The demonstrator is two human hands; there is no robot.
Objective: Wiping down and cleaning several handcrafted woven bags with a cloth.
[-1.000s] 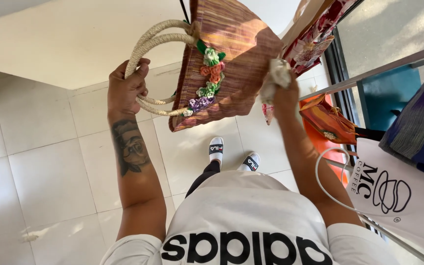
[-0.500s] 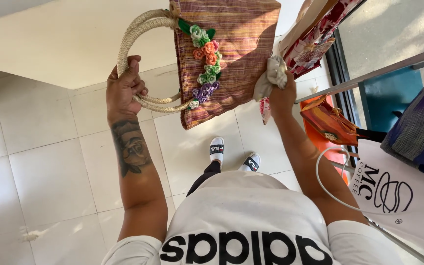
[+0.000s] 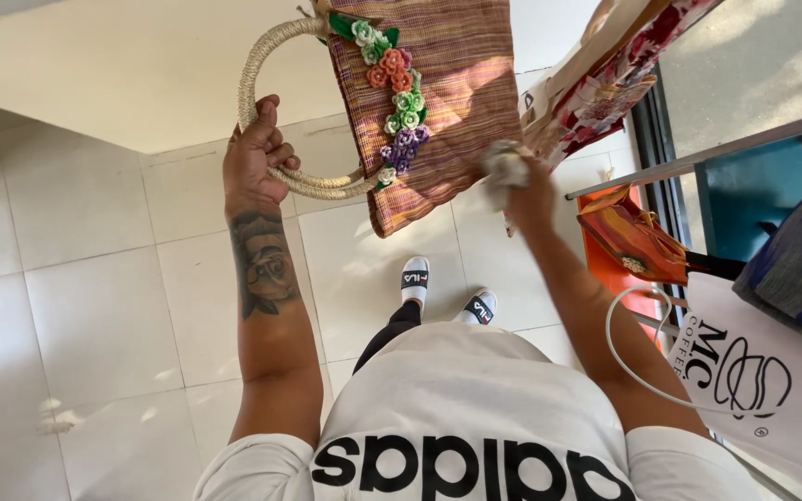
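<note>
I hold a woven striped bag [image 3: 447, 102] in reddish-purple tones up in front of me. A row of small crocheted flowers in green, orange and purple runs down its face. My left hand [image 3: 254, 158] grips its round rope handle [image 3: 262, 83]. My right hand [image 3: 517, 181] presses a crumpled pale cloth [image 3: 505, 165] against the bag's lower right side. The top of the bag is cut off by the frame.
White floor tiles [image 3: 95, 306] lie below, with my sandalled feet [image 3: 443, 292]. On the right, a metal rail [image 3: 717, 148] carries a floral bag [image 3: 605, 83], an orange striped bag [image 3: 633, 237], a white printed bag [image 3: 763, 380] and a dark blue striped one [image 3: 800, 269]. A white cable [image 3: 616, 343] hangs by my right arm.
The bag has risen and swung to the right, turning more upright. My right hand with the cloth has slid down along the bag's right side.
</note>
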